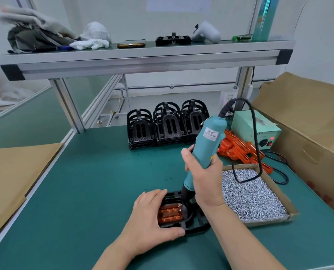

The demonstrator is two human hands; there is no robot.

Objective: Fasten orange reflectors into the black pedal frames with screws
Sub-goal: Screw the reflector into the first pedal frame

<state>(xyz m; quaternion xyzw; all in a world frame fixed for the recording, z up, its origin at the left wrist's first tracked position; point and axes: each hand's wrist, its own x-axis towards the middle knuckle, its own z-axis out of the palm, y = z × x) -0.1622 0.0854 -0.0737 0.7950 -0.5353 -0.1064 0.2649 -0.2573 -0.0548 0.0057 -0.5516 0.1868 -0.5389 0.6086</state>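
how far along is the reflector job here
Done: one orange reflector sits in the pedal frame gripped by the left hand. In hand: the right hand holds the screwdriver tip-down on that frame. Left: three stacks of black frames and a pile of loose reflectors wait behind.

A green-matted surface [80, 182] fills the near ground, edged in pale metal. Over its far side stands a shelf [142, 59] of aluminium rails with black corner caps, carried on square posts [66, 102] and a slanted brace [101, 98]. Behind it a white wall [123, 16] bears a pale sheet of paper [174, 4]. A thin pipe [172, 86] runs along the wall's foot, above a light floor [162, 102]. A white socket [229, 97] sits beside the right post. To the left lies a second green surface [25, 117]. The light is soft and even.
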